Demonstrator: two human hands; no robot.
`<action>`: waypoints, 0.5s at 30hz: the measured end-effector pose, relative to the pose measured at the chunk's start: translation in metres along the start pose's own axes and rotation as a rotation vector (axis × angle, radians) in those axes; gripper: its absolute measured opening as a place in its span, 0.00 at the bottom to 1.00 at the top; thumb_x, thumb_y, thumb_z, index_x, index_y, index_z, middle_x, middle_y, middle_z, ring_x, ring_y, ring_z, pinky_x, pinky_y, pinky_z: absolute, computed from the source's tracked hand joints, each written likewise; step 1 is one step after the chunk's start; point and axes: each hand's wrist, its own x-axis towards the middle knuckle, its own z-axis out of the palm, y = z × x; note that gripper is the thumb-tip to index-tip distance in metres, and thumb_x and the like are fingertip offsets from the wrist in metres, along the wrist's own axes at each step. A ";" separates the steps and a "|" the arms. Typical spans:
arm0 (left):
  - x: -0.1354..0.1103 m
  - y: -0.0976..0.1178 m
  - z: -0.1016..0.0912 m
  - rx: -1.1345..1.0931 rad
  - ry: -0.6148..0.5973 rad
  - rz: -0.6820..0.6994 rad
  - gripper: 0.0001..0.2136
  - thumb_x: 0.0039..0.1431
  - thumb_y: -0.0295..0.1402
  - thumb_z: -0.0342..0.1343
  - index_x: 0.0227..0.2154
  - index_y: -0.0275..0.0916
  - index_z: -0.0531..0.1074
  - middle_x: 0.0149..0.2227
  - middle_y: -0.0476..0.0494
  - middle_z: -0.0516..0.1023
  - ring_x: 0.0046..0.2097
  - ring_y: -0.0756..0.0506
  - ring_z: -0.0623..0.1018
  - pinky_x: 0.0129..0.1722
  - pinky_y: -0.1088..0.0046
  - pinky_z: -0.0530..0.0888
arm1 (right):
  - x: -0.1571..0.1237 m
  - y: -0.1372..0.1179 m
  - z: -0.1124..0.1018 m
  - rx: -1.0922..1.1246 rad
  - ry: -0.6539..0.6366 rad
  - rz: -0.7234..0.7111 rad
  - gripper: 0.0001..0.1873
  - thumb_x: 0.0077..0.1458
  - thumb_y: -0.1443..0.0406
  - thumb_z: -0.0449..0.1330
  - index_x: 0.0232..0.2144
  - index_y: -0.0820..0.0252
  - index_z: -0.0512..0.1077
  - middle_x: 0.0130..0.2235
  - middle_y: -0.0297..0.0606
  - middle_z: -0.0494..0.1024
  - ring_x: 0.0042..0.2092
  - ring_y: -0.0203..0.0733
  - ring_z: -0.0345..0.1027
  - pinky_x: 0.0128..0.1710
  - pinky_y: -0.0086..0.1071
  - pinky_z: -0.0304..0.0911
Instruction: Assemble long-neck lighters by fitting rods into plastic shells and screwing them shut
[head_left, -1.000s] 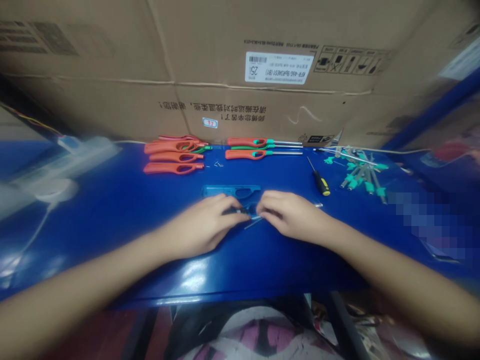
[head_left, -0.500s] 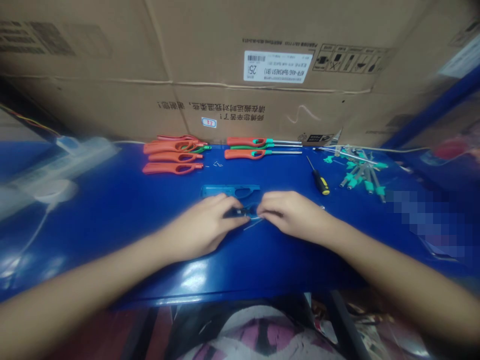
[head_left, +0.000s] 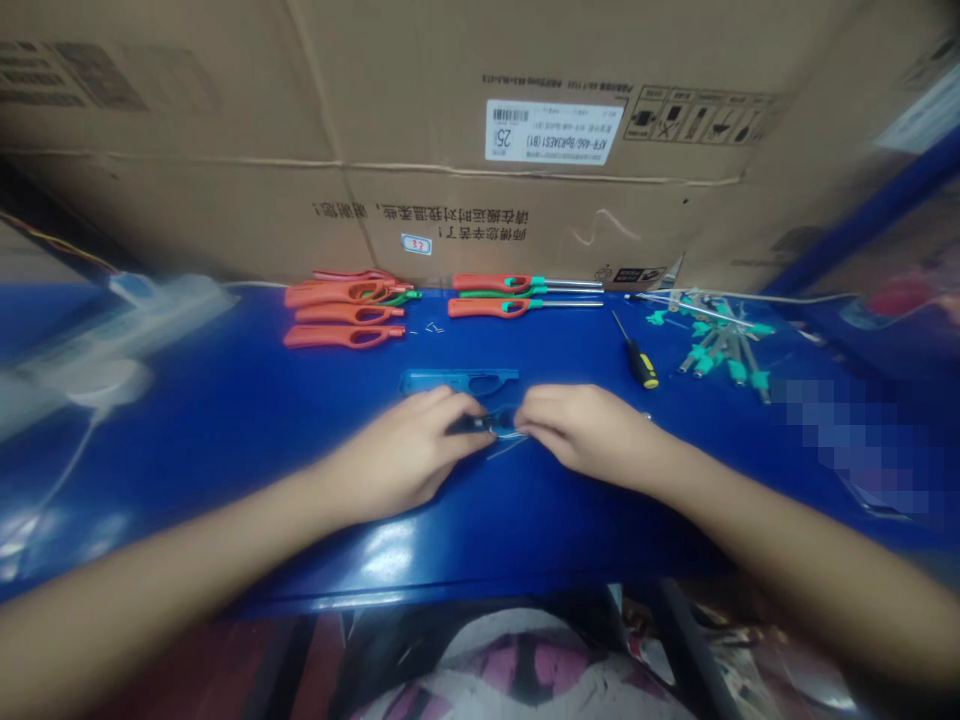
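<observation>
Between my two hands is a blue lighter casing [head_left: 505, 422] with dark and whitish parts in it, mostly covered by fingers. My left hand [head_left: 412, 440] is closed around its left part, thumb and forefinger along the sides. At the other end my right hand [head_left: 577, 428] pinches with thumb and fingertips; whether a small part is in that pinch is hidden. Just behind lies another blue casing half [head_left: 442, 381], flat on the blue table [head_left: 315, 545]. A thin pale rod [head_left: 506, 449] rests on the tabletop beneath the casing.
Orange lighter casings [head_left: 349, 336] are stacked at the back left, beside tiny metal pins [head_left: 434, 328]. Lighters with metal tubes [head_left: 491, 308] lie behind. To the right are a screwdriver [head_left: 640, 364] and metal tubes with green ends [head_left: 720, 350]. Cardboard [head_left: 420, 120] walls the back; a power strip [head_left: 135, 325] stands left.
Both hands stay in nearly the same place around the blue lighter casing. My left thumb has shifted very slightly to the left, showing a little more of the casing.
</observation>
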 end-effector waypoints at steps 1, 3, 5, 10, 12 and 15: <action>0.000 0.000 0.000 0.006 0.005 0.000 0.19 0.69 0.25 0.47 0.58 0.41 0.73 0.54 0.34 0.71 0.52 0.37 0.72 0.47 0.57 0.76 | 0.000 0.000 0.000 -0.012 0.001 0.004 0.09 0.65 0.71 0.56 0.38 0.62 0.77 0.39 0.40 0.79 0.39 0.42 0.73 0.37 0.32 0.62; 0.000 0.001 0.000 0.021 0.014 0.001 0.18 0.69 0.25 0.47 0.57 0.40 0.73 0.53 0.34 0.71 0.51 0.37 0.72 0.47 0.57 0.77 | 0.000 -0.001 0.000 -0.036 -0.002 0.002 0.09 0.65 0.70 0.56 0.38 0.62 0.78 0.38 0.39 0.79 0.38 0.41 0.73 0.36 0.32 0.61; 0.000 0.003 0.000 0.038 0.015 0.004 0.18 0.69 0.25 0.47 0.57 0.40 0.73 0.53 0.34 0.71 0.51 0.37 0.72 0.46 0.57 0.77 | 0.000 -0.001 -0.001 -0.049 -0.007 -0.012 0.09 0.65 0.70 0.56 0.38 0.61 0.78 0.38 0.39 0.80 0.39 0.41 0.73 0.36 0.31 0.61; -0.001 0.005 0.001 0.061 0.003 0.001 0.18 0.68 0.25 0.47 0.57 0.39 0.73 0.53 0.33 0.71 0.51 0.36 0.72 0.46 0.56 0.77 | 0.001 -0.002 -0.003 -0.082 -0.023 -0.032 0.10 0.65 0.70 0.56 0.36 0.61 0.78 0.36 0.38 0.80 0.38 0.40 0.73 0.35 0.31 0.60; -0.001 0.005 0.001 0.057 0.006 0.002 0.18 0.68 0.25 0.47 0.57 0.39 0.73 0.53 0.33 0.71 0.51 0.36 0.72 0.46 0.56 0.77 | 0.001 -0.002 -0.003 -0.093 -0.028 -0.032 0.10 0.65 0.70 0.56 0.36 0.61 0.78 0.36 0.38 0.80 0.37 0.40 0.73 0.35 0.31 0.59; 0.001 0.005 0.001 0.049 0.007 -0.002 0.18 0.69 0.26 0.47 0.57 0.40 0.73 0.53 0.34 0.71 0.51 0.37 0.72 0.46 0.56 0.77 | 0.001 -0.002 -0.002 -0.096 -0.036 -0.033 0.10 0.65 0.71 0.56 0.36 0.61 0.78 0.36 0.37 0.80 0.37 0.40 0.73 0.34 0.31 0.59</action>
